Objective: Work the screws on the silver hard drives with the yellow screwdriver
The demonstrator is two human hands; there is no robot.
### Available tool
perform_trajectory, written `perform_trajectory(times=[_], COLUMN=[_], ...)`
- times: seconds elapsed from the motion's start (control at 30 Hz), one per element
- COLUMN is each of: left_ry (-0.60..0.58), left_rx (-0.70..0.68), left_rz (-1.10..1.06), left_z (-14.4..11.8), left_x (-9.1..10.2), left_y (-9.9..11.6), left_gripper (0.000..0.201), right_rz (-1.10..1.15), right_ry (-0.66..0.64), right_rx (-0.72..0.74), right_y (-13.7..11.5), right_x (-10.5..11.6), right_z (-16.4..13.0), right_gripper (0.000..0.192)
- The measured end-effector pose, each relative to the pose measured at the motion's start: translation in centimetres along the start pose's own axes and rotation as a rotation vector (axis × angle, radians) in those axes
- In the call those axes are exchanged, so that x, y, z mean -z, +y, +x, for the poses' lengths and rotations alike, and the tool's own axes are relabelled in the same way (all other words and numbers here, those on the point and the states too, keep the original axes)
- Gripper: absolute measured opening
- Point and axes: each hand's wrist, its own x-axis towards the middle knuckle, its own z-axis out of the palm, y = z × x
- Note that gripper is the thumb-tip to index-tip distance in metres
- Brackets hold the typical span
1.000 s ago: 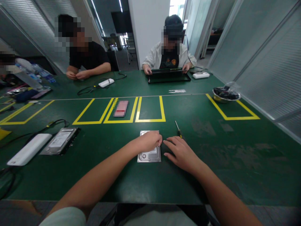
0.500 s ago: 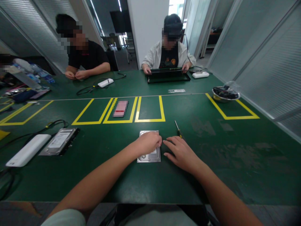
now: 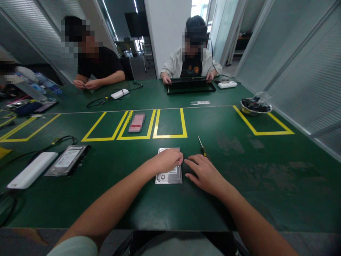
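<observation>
In front of me a silver hard drive (image 3: 170, 177) lies flat on the green table, with a label partly showing on its top. My left hand (image 3: 170, 160) is closed over its upper part and covers much of it. What those fingers hold, if anything, is hidden. Just right of the drive, my right hand (image 3: 204, 172) is open, palm down, fingers spread and apart from the drive. A screwdriver (image 3: 203, 149) with a black and yellow handle lies beyond the right hand, its handle partly covered.
Left of me lie another hard drive (image 3: 68, 158) and a white power bank (image 3: 33, 170) with cables. Yellow tape outlines (image 3: 170, 136) mark the table. A metal bowl (image 3: 256, 108) of dark items stands far right. Opposite, a person (image 3: 191, 67) holds a black panel (image 3: 190, 81); another person (image 3: 98, 67) sits left.
Both my hands stay almost where they were, the left still closed over the hard drive. The person at the far left has shifted their hands slightly.
</observation>
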Motion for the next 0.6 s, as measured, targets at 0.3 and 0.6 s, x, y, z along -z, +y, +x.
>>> perform_trajectory(times=[0.3, 0.6], left_ry=[-0.007, -0.085], left_rx=[-0.008, -0.104], left_rz=[0.007, -0.002], left_z=[0.0, 0.6], left_x=[0.3, 1.3], left_y=[0.0, -0.6], left_gripper=[0.017, 0.016], right_rz=[-0.001, -0.004], right_ry=[-0.004, 0.002], right_rx=[-0.002, -0.001], right_y=[0.1, 0.1], right_x=[-0.1, -0.1], right_z=[0.0, 0.1], right_gripper=[0.039, 0.038])
